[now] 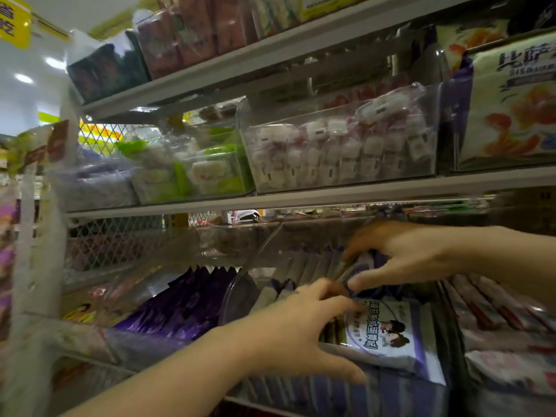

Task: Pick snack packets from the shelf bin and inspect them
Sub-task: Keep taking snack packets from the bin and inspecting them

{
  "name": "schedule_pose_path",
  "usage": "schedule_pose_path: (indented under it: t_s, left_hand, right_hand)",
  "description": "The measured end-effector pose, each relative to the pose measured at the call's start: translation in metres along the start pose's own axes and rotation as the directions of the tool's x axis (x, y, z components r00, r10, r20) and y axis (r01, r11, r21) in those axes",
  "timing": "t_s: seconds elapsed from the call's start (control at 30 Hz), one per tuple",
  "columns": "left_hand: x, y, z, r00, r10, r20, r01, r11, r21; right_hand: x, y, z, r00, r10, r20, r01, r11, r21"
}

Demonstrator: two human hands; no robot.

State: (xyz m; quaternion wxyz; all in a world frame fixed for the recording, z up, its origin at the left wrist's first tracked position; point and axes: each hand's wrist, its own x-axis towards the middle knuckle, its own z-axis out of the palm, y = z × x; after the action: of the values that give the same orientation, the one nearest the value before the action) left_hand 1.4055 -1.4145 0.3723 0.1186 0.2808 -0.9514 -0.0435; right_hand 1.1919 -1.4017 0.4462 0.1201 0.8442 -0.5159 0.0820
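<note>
Closest in, the left hand (pixel 301 332) reaches up from the lower left into the clear shelf bin (pixel 255 254). Its fingers (pixel 346 305) are spread wide and curved over the top left edge of a snack packet (pixel 388 335), with the thumb under the packet's lower edge, so the hand holds it loosely by that side. The snack packet is white with purple borders and lies tilted at the front of the bin. It shows two cartoon faces and a column of bold Chinese characters, turned sideways and too soft to read with certainty.

Just behind, the right hand (pixel 400 257) comes in from the right. Thumb and fingers (pixel 370 279) are nearly closed, pinching the top edges of the upright packets (pixel 316 263) standing in a row in the same bin. Motion blur hides how many it holds.

Left of the bin stand dark purple packets (pixel 186 302) with zigzag tops; to the right lie red-striped packets (pixel 487 308).

On the shelf above – further back – a clear box holds white and red sweets (pixel 340 145), with green packs (pixel 207 167) to its left. At the far right a large bag (pixel 511 109) carries big characters that look like 比萨 over an orange food picture. A yellow sign (pixel 12 22) hangs top left, its characters cut off
</note>
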Motion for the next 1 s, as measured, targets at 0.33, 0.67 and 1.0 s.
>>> schedule_pose_path:
  t_s: [0.33,0.67,1.0]
  left_hand:
    - [-0.009,0.000,-0.005,0.996,-0.084,-0.017,0.084,0.996,-0.005]
    - [-0.006,-0.032,-0.047,0.845,-0.523,-0.112,0.337,0.683,-0.648]
    - [0.108,-0.037,-0.036,0.783,-0.601,-0.164,0.347,0.639,-0.686]
  right_hand:
    - [0.003,0.009,0.013,0.996,0.028,-0.088,-0.039,0.992,-0.123]
    - [0.016,0.011,0.016,0.991,0.097,-0.092,-0.119,0.955,-0.272]
    - [0.016,0.021,0.022,0.986,0.091,-0.137,-0.109,0.986,-0.126]
